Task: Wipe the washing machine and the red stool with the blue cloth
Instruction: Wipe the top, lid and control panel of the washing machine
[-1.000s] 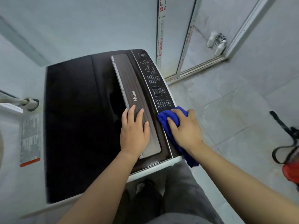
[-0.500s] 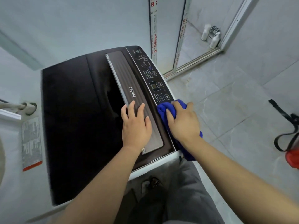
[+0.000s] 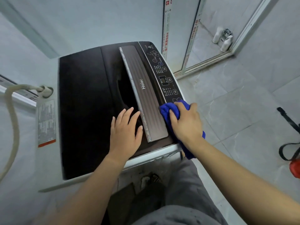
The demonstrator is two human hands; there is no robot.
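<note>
The right hand (image 3: 186,122) is closed on the bunched blue cloth (image 3: 168,111), pressing it onto the near end of the control panel (image 3: 164,78) along the right edge of the washing machine (image 3: 90,103). The panel's long axis runs away from the hand toward the machine's far right corner, so the unwiped strip lies straight ahead. The left hand (image 3: 125,133) rests open and flat on the dark lid, holding nothing. A red object (image 3: 294,168) at the frame's right edge may be the stool.

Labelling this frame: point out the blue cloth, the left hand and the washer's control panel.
blue cloth (image 3: 165,109), head view, bunched front edge.
left hand (image 3: 125,132), head view, back of the hand.
control panel (image 3: 164,73), head view, beside the display.
</note>
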